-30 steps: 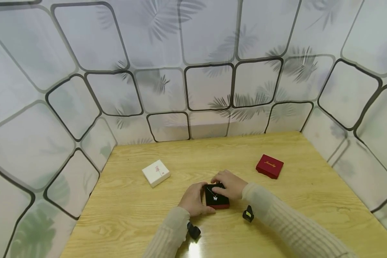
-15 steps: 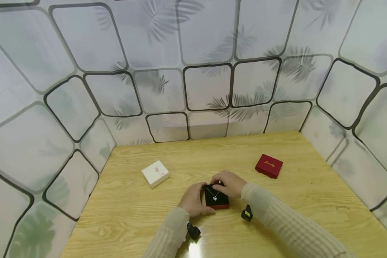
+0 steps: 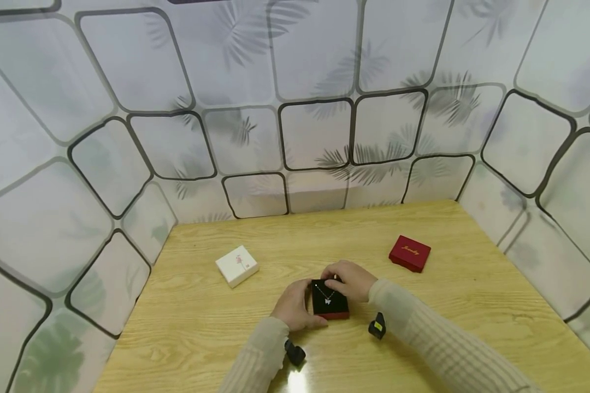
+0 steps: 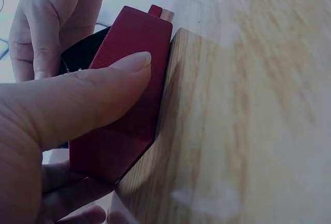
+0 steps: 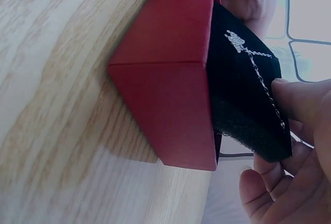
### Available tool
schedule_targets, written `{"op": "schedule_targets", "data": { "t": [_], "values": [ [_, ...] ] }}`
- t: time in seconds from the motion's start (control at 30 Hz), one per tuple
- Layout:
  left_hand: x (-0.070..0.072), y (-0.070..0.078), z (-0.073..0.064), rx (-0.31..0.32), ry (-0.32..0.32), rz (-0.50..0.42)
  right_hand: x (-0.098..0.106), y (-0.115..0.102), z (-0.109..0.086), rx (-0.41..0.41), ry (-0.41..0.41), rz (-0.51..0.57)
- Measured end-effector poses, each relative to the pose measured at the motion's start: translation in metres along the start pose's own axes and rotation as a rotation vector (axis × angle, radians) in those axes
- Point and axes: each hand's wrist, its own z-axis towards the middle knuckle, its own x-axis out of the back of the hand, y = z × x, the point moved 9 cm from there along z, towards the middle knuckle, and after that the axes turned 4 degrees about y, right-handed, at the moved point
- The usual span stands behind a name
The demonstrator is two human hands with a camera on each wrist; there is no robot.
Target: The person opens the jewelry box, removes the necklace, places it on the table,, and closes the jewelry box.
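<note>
gripping the red box between thumb and fingers, the left hand holds it on the surface, while the right hand pinches the raised end of its black insert. a silver necklace lies on the insert, between the hands. farther out, a white box sits beyond the left hand, a gold-lettered red lid beyond the right.

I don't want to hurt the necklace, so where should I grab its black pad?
Probably by the far edge of the black pad, from the far side, thumb above and fingers underneath, as the right hand pinches it. That edge tilts up out of the open red box, so fingers fit below, and the pendant lies toward the opposite edge.
</note>
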Motion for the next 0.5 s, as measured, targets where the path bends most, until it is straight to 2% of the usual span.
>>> {"op": "schedule_targets", "data": {
  "t": [0.3, 0.5],
  "values": [
    [-0.0006, 0.001, -0.0003, -0.012, 0.004, -0.012, 0.0052, -0.0033, 0.0006, 0.008, 0.002, 0.029],
    [0.0003, 0.0035, 0.0012, -0.042, 0.017, -0.032, 0.01, -0.0037, 0.0003, -0.001, 0.021, 0.033]
  ]
}}
